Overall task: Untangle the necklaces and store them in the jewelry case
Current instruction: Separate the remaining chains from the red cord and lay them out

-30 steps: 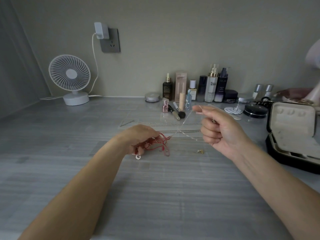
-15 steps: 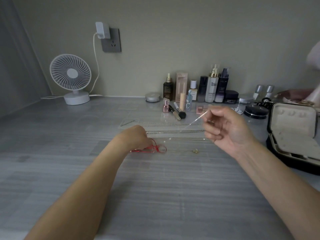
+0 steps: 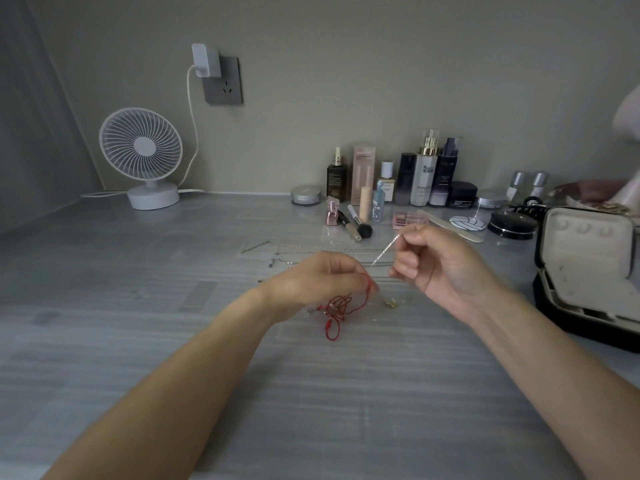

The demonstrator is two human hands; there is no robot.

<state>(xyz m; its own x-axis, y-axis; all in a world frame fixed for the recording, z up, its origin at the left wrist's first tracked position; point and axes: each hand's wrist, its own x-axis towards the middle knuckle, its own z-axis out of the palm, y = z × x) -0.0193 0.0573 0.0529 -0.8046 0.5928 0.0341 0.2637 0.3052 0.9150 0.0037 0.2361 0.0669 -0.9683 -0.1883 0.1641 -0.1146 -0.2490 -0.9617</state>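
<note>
The jewelry case (image 3: pixel 585 325) stands open at the desk's (image 3: pixel 173 306) right edge, lid upright and pale lining showing; its contents cannot be made out. Near the desk's middle, thin chains (image 3: pixel 294 247) lie stretched left to right. In front of them, the left hand (image 3: pixel 318 280) curls its fingers over a red cord necklace (image 3: pixel 341 306), gripping it while the tangled loops dangle toward the near edge. A silver chain (image 3: pixel 384 250) slants up to the right, pinched at its upper end by the right hand (image 3: pixel 440 268), whose other fingers are curled.
</note>
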